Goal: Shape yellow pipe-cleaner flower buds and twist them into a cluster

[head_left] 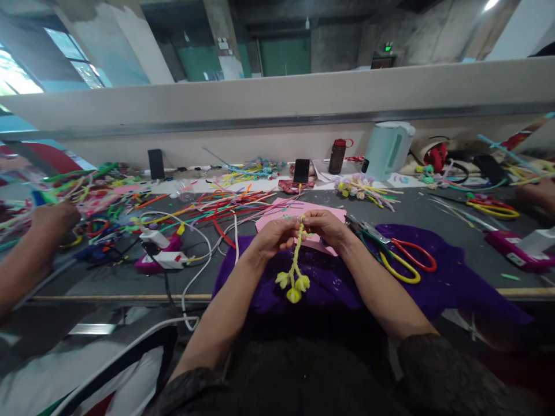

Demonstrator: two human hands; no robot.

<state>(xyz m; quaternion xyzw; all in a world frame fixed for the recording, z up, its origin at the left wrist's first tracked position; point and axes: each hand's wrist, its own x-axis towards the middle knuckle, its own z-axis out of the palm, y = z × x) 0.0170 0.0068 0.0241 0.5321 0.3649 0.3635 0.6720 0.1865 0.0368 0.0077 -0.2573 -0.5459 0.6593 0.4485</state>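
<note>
My left hand (276, 235) and my right hand (324, 226) meet over the middle of the grey table (455, 254), both pinching the top of a yellow-green pipe-cleaner stem (296, 254). The stem hangs down toward me and ends in a cluster of small yellow pompom buds (293, 282). Under my hands lie a pink sheet (277, 216) and a purple cloth (451, 277). Right of my right hand, on the cloth, rest scissors with red handles (414, 253) and a yellow-handled tool (396, 267).
Loose coloured pipe cleaners (225, 203) cover the table's left half, beside a white power strip (159, 248) with cables. A pale kettle (387, 149), dark bottle (337, 156) and phone (301, 171) stand at the back. Other people's hands are at far left (52, 222) and far right (537, 193).
</note>
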